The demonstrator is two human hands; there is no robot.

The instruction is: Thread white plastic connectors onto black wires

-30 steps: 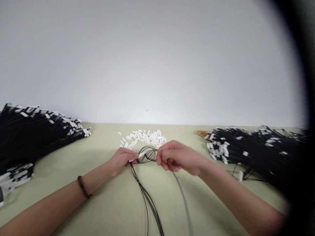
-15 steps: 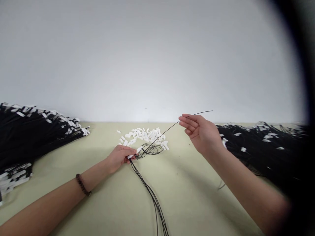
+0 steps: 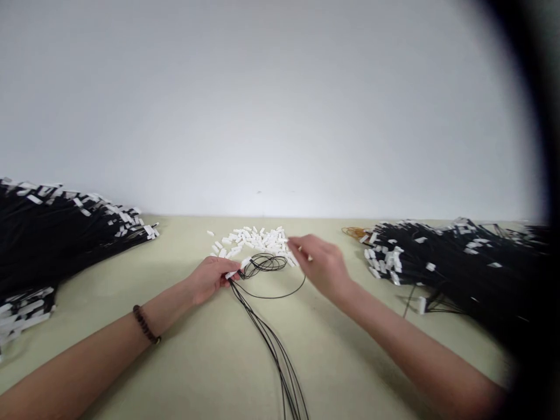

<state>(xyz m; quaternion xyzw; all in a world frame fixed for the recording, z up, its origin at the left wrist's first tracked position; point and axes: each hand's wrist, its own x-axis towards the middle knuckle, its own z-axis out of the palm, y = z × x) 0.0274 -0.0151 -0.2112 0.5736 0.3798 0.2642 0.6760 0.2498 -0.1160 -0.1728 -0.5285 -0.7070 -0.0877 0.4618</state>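
Observation:
My left hand is closed on a white plastic connector at the front of the white pile. Several black wires run from that hand toward the bottom of the view, while a loose coil of black wire spreads to its right. One single black wire bows out below the coil and rises to my right hand, whose fingers are pinched at the pile's right side. The wire's end is hidden at those slightly blurred fingers.
Small white connectors lie heaped on the pale green table. Large bundles of black wires with white ends rest at left and right. Orange wire shows beside the right bundle. A white wall stands behind.
My right hand has moved left and down toward the white pile, and its spread fingers have closed to a pinch. The straight wire now hangs in a curve. My left hand stays nearly still.

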